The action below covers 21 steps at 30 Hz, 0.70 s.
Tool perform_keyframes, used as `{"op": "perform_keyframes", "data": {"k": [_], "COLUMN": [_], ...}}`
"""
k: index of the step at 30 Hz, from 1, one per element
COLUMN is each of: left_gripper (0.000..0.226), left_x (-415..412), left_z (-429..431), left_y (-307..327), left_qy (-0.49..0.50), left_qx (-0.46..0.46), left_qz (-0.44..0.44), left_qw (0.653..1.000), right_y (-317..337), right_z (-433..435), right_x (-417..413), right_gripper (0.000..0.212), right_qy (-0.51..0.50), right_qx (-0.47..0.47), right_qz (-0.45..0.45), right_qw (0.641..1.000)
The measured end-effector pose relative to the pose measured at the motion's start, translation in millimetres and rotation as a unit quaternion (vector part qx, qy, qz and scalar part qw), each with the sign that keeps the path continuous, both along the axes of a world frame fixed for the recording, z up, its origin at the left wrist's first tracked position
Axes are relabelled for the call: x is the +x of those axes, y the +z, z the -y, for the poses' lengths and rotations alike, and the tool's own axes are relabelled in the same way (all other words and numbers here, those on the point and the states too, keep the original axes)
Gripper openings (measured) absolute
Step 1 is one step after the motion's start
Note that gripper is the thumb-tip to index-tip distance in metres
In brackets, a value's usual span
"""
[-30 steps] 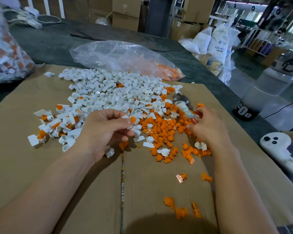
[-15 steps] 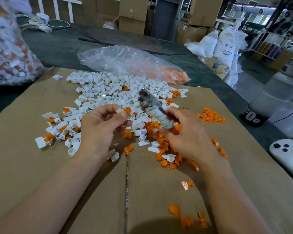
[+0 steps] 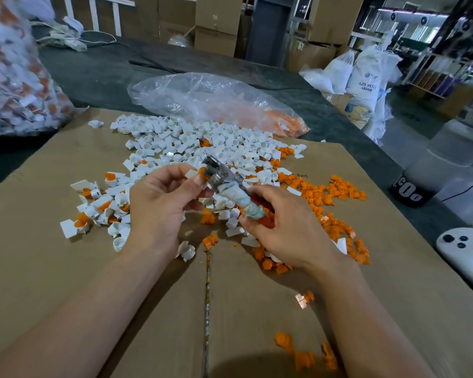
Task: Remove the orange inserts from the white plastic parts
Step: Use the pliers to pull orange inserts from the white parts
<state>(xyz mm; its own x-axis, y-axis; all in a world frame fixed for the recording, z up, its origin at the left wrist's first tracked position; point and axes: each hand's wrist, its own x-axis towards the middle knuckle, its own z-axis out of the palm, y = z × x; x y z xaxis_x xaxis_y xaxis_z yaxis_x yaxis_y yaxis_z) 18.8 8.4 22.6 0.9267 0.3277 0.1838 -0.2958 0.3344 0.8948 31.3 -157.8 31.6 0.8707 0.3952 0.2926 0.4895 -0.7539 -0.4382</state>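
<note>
left hand [image 3: 159, 203]: pinches white part [image 3: 193, 173] with orange insert [image 3: 201, 170]
right hand [image 3: 281, 230]: grips tool [image 3: 227, 184] — tip at insert
cardboard [image 3: 66, 268]: white, orange piles

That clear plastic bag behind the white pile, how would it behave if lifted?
The clear plastic bag looks thin and crumpled, so probably floppy and light. Its right end holds orange pieces, so it would likely sag there.
</note>
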Motion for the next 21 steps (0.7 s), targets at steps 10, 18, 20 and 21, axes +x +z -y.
{"op": "perform_keyframes", "data": {"k": [10,18,20,21], "left_gripper": [0.015,0.010,0.015,0.016], "left_x": [0.7,0.9,0.9,0.6], "left_z": [-0.6,-0.8,-1.4,-1.5], "left_y": [-2.8,-1.9,-2.6,-2.5], "left_qy": [-0.014,-0.009,-0.003,0.001], "left_qx": [-0.006,-0.010,-0.008,-0.008], "left_qz": [0.013,0.007,0.001,-0.002], "left_qw": [1.000,1.000,1.000,1.000], "right_y": [1.6,4.5,4.1,4.0], "right_z": [1.0,-2.3,-3.2,-3.8], "right_x": [-0.9,-3.2,-3.0,-2.9], "right_gripper": [0.033,0.025,0.021,0.020], "right_qy": [0.017,0.023,0.021,0.019], "right_qx": [0.000,0.013,0.004,-0.001], "right_qz": [0.011,0.007,0.007,0.007], "right_qw": [1.000,1.000,1.000,1.000]}}
